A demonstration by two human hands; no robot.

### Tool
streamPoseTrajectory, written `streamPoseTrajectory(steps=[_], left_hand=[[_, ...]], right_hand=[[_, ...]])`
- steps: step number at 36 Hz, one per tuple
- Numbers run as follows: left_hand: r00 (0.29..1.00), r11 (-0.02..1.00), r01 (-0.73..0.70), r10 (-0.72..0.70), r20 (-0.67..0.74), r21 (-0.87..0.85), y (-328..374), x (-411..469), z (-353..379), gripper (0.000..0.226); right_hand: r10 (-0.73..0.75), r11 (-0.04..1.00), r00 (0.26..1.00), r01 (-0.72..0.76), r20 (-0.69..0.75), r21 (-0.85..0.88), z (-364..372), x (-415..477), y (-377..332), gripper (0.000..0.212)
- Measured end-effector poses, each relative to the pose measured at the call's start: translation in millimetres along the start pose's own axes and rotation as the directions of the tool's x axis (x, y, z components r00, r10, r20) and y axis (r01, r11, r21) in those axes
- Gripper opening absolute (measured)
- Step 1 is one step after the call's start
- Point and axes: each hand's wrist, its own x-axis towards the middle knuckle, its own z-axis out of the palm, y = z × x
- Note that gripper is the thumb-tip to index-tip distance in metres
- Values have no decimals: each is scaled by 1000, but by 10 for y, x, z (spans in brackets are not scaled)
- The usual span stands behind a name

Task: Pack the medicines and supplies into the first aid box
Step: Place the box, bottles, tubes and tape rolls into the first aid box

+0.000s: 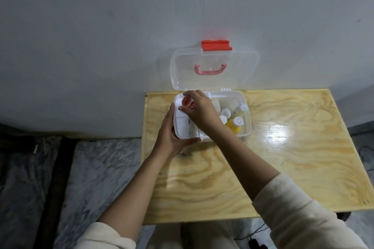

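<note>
You see a light wooden table [283,157] pushed against a plain grey wall [121,26]. Left of the table lies grey marbled floor [97,168]. Light shines on the table's right side.

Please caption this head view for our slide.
Right hand lowers a red-and-white item into the open first aid box; left hand steadies it.

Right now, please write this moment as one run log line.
step: placing red-and-white item in tray | right hand: holding item | left hand: steadying first aid box | lid: open | bottles: inside
</note>
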Motion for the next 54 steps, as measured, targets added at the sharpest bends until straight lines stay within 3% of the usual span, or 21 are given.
streamPoseTrajectory(steps=[26,38,44,50,54], left_hand=[[1000,1000,-21,21,-7,19,-11,15,8,111],[1000,1000,-14,14,-3,13,-3,2,-4,119],[1000,1000,-1,1,7,-6,-18,25,-1,127],[1000,999,-19,19,5,-30,-8,15,-16,120],[999,999,-27,27,19,-42,44,5,-26,116]], right_hand=[[48,997,994,-43,-94,57,63,57,76,39],[29,998,990,-20,-141,65,48,43,59,47],[22,1000,996,-23,-90,-12,34,8,66,42],[23,994,998,-29,-57,-107,15,9,78,23],[10,988,1000,-14,-27,-152,-19,28,95,25]])
